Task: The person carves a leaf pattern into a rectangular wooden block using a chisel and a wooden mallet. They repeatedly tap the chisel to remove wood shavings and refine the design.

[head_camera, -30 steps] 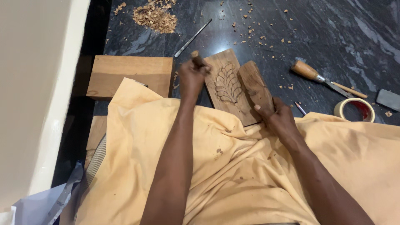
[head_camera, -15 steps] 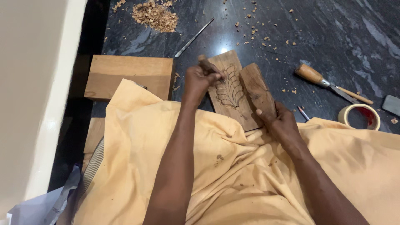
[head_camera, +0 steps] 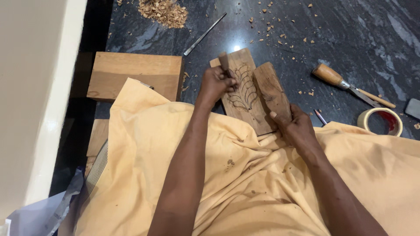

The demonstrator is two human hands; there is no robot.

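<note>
Gripping a short wooden-handled chisel (head_camera: 224,62), my left hand (head_camera: 215,83) has its fingers closed round it on the carved board (head_camera: 243,94), which rests on the orange cloth (head_camera: 245,183) over my lap. Right of the leaf carving, my right hand (head_camera: 294,126) clamps a wooden mallet (head_camera: 271,89), fingers shut on it. Further right of the board lie a loose chisel (head_camera: 345,84) and a tape roll (head_camera: 380,121); left sits a wood block (head_camera: 135,75), above it a shavings heap (head_camera: 162,9) on the dark floor (head_camera: 350,39).
</note>
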